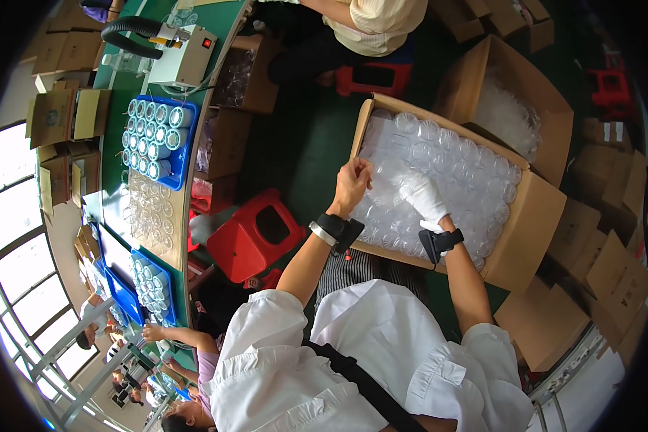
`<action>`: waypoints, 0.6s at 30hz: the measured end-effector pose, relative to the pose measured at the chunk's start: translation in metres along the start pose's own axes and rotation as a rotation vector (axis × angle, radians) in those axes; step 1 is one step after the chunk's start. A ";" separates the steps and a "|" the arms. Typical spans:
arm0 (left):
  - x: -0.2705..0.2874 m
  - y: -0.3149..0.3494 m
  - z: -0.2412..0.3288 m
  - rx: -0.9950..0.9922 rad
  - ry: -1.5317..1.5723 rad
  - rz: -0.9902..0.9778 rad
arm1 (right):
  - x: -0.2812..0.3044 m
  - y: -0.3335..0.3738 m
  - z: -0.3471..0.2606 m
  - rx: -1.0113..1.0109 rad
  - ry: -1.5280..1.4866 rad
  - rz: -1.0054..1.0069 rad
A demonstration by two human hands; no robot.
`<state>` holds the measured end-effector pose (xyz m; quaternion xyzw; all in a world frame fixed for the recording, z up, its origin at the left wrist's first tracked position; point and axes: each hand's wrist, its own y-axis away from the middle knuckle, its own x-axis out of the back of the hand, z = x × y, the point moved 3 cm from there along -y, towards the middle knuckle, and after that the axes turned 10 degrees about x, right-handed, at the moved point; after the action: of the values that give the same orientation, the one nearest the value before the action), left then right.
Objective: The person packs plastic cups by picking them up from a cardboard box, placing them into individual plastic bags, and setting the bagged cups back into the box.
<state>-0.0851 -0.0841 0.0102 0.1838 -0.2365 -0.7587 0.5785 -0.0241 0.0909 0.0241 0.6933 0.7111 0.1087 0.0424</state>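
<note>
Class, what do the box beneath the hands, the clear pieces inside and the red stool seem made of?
Box: matt brown cardboard, judging by its plain folded sides. Clear pieces: glossy and see-through with bright highlights, probably plastic, though the look can't exclude glass. Red stool: likely moulded plastic, smooth with a soft sheen and even colour.

Open passage: over the cups (pixel 428 130) beyond the fingers (pixel 366 170). Obstacles: walls of the carton (pixel 524 234) around the fingers; stool (pixel 239 245) to their left.

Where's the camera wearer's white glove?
In the head view, right of centre: the white glove is on the right hand, over clear plastic domes in the open carton.
</note>
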 end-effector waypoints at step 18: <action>-0.025 0.001 0.079 -0.471 -0.312 -0.082 | -0.006 -0.042 -0.045 0.053 0.233 0.167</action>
<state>-0.1217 -0.0482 0.0759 -0.0651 -0.1325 -0.8345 0.5308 -0.0744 0.0803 0.0580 0.7337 0.6536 0.1727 -0.0682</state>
